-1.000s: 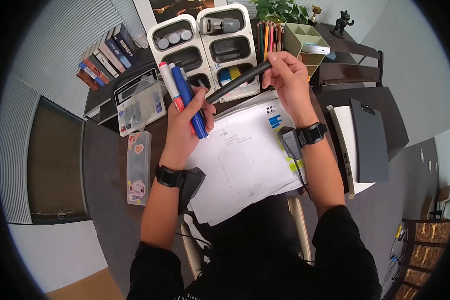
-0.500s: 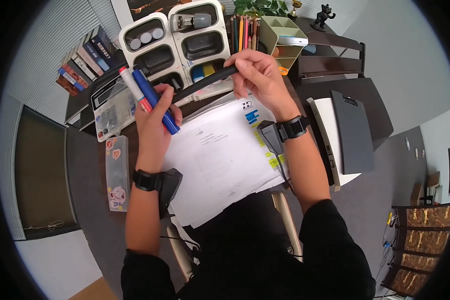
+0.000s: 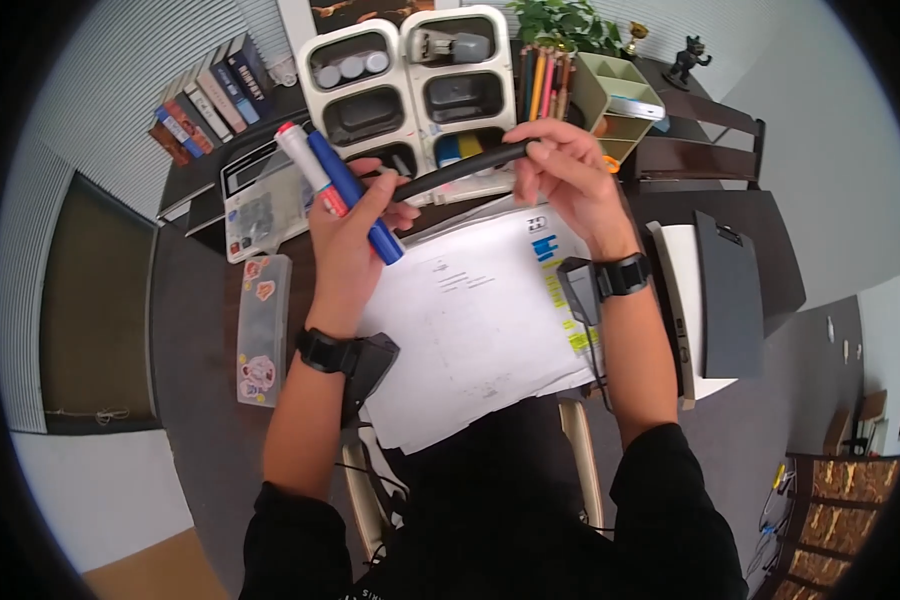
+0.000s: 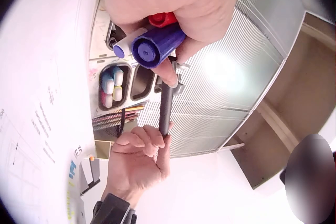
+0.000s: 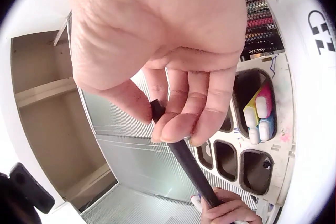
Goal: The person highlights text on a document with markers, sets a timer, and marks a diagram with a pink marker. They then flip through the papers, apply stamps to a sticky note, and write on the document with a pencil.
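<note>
My left hand (image 3: 342, 255) grips a bundle of markers: a white one with a red cap (image 3: 300, 155) and a thick blue marker (image 3: 336, 172). The left wrist view also shows a white pen with a blue end (image 4: 125, 46) beside the blue marker's round end. A long, thin black stick (image 3: 465, 172) spans the space between both hands, over the upper edge of the papers. Its lower end meets the fingertips of my left hand. With thumb and fingers my right hand (image 3: 578, 195) pinches the other end, as the right wrist view confirms.
A white organizer (image 3: 407, 95) with several dark compartments stands behind the hands, holding highlighters (image 5: 265, 103) among other things. Stacked papers (image 3: 470, 330) lie in front. A stickered clear case (image 3: 264, 330) is left, a dark clipboard (image 3: 730, 310) right, colored pencils (image 3: 545, 85) behind.
The head view swings left and back again. Both hands keep their hold on the markers and black stick; the stick now lies at a slightly flatter slant than a second ago.
</note>
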Demonstrator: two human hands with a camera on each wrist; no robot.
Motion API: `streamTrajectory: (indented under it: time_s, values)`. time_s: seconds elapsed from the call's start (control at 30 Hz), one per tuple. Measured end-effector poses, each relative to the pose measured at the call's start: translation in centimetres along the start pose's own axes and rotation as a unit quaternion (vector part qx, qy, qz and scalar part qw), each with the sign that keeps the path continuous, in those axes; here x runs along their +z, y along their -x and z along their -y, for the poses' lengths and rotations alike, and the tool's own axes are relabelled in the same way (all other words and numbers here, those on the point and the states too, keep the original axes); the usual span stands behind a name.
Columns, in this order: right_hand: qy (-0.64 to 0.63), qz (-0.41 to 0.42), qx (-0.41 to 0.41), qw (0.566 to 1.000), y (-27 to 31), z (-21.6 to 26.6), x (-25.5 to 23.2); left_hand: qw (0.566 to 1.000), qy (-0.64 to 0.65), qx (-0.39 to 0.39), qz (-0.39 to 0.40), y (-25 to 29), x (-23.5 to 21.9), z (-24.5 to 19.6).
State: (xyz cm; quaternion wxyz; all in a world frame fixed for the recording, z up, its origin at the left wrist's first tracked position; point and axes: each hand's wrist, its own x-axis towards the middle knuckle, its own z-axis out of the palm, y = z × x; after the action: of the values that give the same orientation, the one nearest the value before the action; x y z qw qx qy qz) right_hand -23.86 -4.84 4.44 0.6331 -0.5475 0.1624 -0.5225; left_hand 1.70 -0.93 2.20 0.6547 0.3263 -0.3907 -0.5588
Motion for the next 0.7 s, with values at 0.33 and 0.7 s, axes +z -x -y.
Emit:
streamTrajectory:
  time_s: [0.33,0.7]
  values:
    - [0.021,-0.059,-0.022,0.998,-0.2,-0.6,0.2,1.000,0.001,0.003,0.024,-0.1,-0.2,0.0]
    - [0.049,-0.103,-0.034,0.993,-0.3,-0.9,0.8,0.999,0.008,0.041,-0.020,-0.2,-0.3,-0.3]
